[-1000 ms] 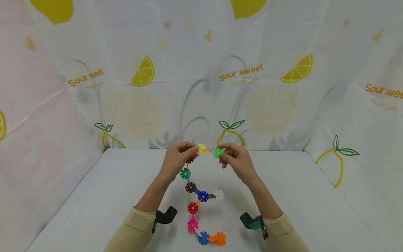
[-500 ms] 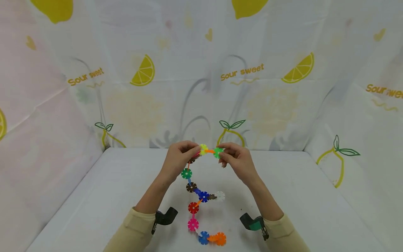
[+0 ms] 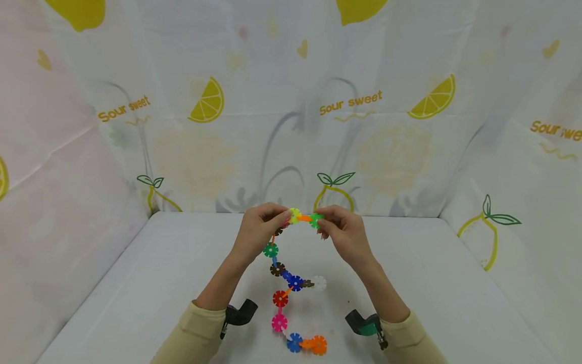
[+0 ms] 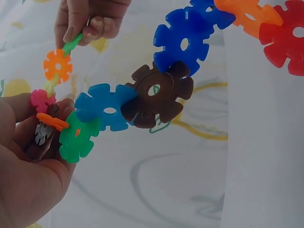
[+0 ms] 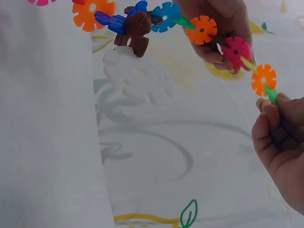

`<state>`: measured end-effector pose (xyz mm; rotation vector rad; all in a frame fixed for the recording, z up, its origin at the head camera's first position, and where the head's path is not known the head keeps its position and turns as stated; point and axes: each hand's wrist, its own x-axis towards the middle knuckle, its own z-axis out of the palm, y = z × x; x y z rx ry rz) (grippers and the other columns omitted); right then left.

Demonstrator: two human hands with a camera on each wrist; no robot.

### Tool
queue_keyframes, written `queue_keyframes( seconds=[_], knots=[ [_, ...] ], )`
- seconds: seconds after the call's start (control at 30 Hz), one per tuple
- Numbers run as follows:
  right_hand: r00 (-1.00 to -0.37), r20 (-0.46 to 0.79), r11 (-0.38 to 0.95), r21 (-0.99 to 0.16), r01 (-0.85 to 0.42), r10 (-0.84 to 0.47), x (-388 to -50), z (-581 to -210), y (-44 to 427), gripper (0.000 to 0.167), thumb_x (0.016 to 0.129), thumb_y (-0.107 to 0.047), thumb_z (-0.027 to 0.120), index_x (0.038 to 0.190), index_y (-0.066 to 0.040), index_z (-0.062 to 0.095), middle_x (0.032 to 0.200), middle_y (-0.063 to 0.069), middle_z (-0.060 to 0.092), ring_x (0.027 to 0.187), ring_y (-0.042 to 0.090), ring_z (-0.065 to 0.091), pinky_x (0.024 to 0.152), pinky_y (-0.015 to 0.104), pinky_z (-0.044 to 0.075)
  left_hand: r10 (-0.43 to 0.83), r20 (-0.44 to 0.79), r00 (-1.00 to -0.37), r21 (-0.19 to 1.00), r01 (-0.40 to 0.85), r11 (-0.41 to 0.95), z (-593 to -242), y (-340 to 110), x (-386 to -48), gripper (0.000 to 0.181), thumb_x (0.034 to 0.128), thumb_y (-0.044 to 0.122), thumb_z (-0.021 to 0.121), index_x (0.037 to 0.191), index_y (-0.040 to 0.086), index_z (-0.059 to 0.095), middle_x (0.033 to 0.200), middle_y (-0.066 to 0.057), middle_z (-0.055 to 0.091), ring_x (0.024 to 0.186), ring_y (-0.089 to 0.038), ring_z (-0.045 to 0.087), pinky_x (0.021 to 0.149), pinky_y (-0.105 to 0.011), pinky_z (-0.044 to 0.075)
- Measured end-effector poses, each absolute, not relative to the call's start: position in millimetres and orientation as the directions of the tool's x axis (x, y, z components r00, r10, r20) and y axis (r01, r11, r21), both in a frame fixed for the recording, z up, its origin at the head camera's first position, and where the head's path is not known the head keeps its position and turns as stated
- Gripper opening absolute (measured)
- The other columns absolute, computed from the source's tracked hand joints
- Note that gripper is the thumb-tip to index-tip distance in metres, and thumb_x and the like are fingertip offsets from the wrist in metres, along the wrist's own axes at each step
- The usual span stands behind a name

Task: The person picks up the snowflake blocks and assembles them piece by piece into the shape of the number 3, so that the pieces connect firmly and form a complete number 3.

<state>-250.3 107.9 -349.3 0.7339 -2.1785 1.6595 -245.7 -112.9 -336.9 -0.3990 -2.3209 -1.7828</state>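
Note:
A chain of slotted plastic snowflake discs runs up the middle of the head view. My left hand [image 3: 255, 233] holds its upper part near a pink disc [image 5: 236, 52] and a yellow disc [image 3: 295, 215]. At the chain's end, my right hand [image 3: 347, 233] pinches a light green disc [image 3: 314, 220] between thumb and fingers. An orange disc [image 5: 263, 80] links the yellow and light green ones. Below the left hand hang a green disc [image 4: 80, 136], a light blue disc [image 4: 107, 108] and a brown disc [image 4: 156, 94]. Left fingers partly hide discs there.
The chain continues toward me through a dark blue disc [image 3: 295, 283], a red disc [image 3: 280, 299] and a pink one, ending at an orange disc [image 3: 320, 345]. A clear white disc [image 3: 319, 283] branches right. Beneath is a white table [image 3: 436, 283]; printed cloth [image 3: 254, 151] surrounds it.
The yellow disc has shifted slightly right with my left hand, narrowing the gap to the light green disc. The orange disc between them shows more of its face. My right hand barely moves.

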Motion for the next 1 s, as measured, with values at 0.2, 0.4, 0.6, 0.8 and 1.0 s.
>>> queue_keyframes(
  seconds=[0.2,0.4,0.6,0.8,1.0],
  knots=[
    [-0.817,0.545,0.218,-0.788,-0.576,-0.189,-248.2,-348.9,107.0,0.017,0.093,-0.003,0.066,0.109,-0.005,0.071,0.082,0.015,0.067,0.067,0.021,0.064,0.062,0.023,0.057,0.088,0.322,-0.943,0.913,0.334,0.233,-335.9,-110.4,-244.5,0.017,0.0954,0.024,0.067,0.103,0.012,0.076,0.091,-0.010,0.071,0.075,-0.024,0.062,0.068,-0.028,0.056],
    [-0.823,0.545,0.221,-0.793,-0.568,-0.161,-248.0,-348.9,106.2,0.016,0.093,-0.001,0.066,0.107,-0.004,0.072,0.082,0.017,0.068,0.067,0.022,0.063,0.062,0.021,0.056,0.083,0.344,-0.935,0.906,0.354,0.232,-336.8,-105.3,-246.0,0.016,0.0953,0.023,0.067,0.102,0.011,0.076,0.089,-0.010,0.071,0.073,-0.024,0.061,0.065,-0.026,0.055],
    [-0.826,0.540,0.221,-0.796,-0.564,-0.165,-249.2,-349.4,106.9,0.016,0.093,-0.002,0.065,0.108,-0.003,0.071,0.082,0.017,0.067,0.068,0.028,0.063,0.062,0.021,0.056,0.077,0.333,-0.940,0.911,0.342,0.229,-337.5,-103.0,-247.2,0.016,0.0949,0.023,0.068,0.102,0.011,0.076,0.088,-0.010,0.071,0.073,-0.023,0.061,0.064,-0.027,0.055],
    [-0.843,0.506,0.259,-0.802,-0.538,-0.182,-252.7,-349.8,108.2,0.020,0.094,-0.003,0.064,0.112,-0.007,0.069,0.080,0.016,0.065,0.068,0.029,0.064,0.063,0.025,0.057,0.086,0.343,-0.935,0.905,0.354,0.235,-338.2,-103.0,-249.1,0.017,0.0941,0.027,0.069,0.098,0.012,0.076,0.084,-0.010,0.069,0.070,-0.023,0.060,0.062,-0.027,0.053],
    [-0.862,0.479,0.336,-0.794,-0.506,-0.166,-255.1,-349.9,110.0,0.024,0.093,-0.005,0.066,0.117,-0.009,0.067,0.079,0.015,0.067,0.066,0.031,0.064,0.063,0.028,0.057,0.085,0.335,-0.938,0.910,0.346,0.228,-339.0,-103.3,-252.7,0.019,0.0936,0.029,0.069,0.097,0.011,0.075,0.083,-0.011,0.067,0.071,-0.023,0.059,0.063,-0.028,0.052]
  ],
)
